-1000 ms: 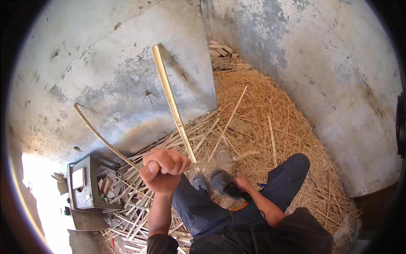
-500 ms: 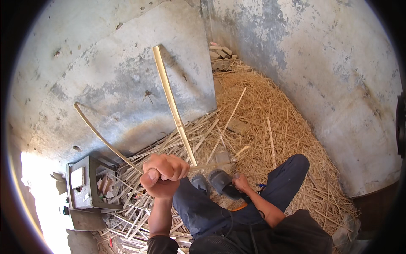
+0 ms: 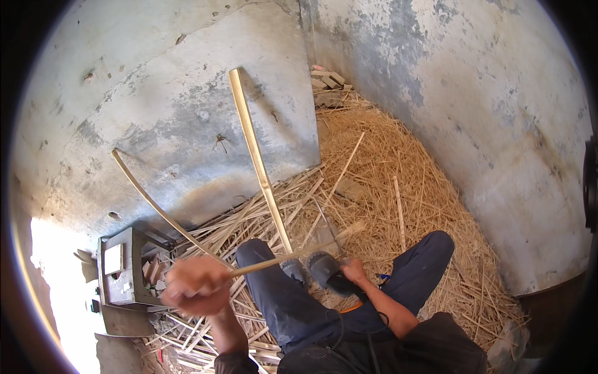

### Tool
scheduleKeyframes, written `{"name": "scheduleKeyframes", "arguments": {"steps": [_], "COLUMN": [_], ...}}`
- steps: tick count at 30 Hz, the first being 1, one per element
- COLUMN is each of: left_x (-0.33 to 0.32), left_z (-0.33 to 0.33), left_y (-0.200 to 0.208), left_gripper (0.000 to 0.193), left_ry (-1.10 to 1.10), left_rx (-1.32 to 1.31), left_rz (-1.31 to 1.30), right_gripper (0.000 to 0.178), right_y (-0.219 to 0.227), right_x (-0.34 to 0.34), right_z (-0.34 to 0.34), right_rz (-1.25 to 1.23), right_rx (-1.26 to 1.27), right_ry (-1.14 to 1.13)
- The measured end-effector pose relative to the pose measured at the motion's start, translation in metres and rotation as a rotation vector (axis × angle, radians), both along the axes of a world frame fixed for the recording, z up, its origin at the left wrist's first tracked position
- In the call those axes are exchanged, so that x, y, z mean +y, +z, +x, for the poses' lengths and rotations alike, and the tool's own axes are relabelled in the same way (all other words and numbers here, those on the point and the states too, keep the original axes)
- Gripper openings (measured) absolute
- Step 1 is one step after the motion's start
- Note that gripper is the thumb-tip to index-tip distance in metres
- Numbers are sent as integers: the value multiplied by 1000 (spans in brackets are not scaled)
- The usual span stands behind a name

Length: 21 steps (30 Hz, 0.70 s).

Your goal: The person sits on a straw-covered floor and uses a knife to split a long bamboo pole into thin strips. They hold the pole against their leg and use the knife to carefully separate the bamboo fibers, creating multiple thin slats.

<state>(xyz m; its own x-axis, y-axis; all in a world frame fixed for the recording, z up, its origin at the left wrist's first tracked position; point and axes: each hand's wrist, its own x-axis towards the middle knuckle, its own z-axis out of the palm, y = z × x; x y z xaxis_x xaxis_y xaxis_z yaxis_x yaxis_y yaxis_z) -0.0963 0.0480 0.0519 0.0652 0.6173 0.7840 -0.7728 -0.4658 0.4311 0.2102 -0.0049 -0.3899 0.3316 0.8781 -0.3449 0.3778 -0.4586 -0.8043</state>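
My left hand (image 3: 198,285), blurred by motion, is closed around a narrow bamboo strip (image 3: 274,263). The strip slants up to the right across my left knee and over my shoes, and its far end is smeared. My right hand (image 3: 354,272) is closed low between my knees, beside the right shoe (image 3: 325,272). From it a long, thin, dark blade (image 3: 326,219), apparently a knife, points up and away; the grip is hidden in my fingers. The strip's far part passes close to the blade; whether they touch I cannot tell.
A wide bamboo slat (image 3: 250,137) and a curved thin strip (image 3: 144,195) lean on the worn wall (image 3: 168,81). Shavings (image 3: 398,149) and loose strips cover the floor. A grey wooden stool-like frame (image 3: 131,237) with broken pieces stands left; bricks (image 3: 329,78) lie in the corner.
My left hand has moved left and down toward me, drawing the bamboo strip along. My right hand has hardly moved; the dark blade now shows plainly above it.
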Motion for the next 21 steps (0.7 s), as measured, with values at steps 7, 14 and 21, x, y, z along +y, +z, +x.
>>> {"name": "scheduleKeyframes", "arguments": {"steps": [7,14,21], "left_x": [-76,-142,-170], "left_z": [-136,-204,-211], "left_y": [17,-96,-262], "left_gripper": [36,12,43], "left_ry": [374,659,1074], "left_rx": [-331,-509,17], "left_rz": [135,-259,-1111], "right_gripper": [35,40,38], "right_y": [98,185,254], "right_x": [27,69,100], "right_z": [-1,17,45], "right_rz": [215,429,585], "right_rx": [-206,-345,-496], "right_ry": [132,98,58]}}
